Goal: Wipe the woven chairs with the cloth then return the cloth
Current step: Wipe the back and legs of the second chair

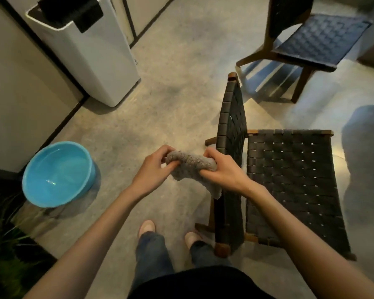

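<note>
Two hands hold a grey fleecy cloth (191,167) above the floor (171,100), just left of the near woven chair's (294,182) upright back: the left hand (154,169) pinches one bunched end with curled fingers (170,166), and the right hand (224,170) grips the other end, its fingers wrapped into the pile. The cloth runs roughly left to right between them, its long axis level, with a loose tail hanging down below the right hand against the chair back. It looks soft, light and limp, likely to sag wherever it goes unsupported, so a bunched handful in the palm would seem the surest hold for wiping; whether it is damp cannot be told. The near chair's seat points away to the person's right, its back standing edge-on to the camera. A second woven chair (320,37) stands well apart towards the far right, and a blue basin (58,173) sits on the floor at the left beside a white bin (91,57).
</note>
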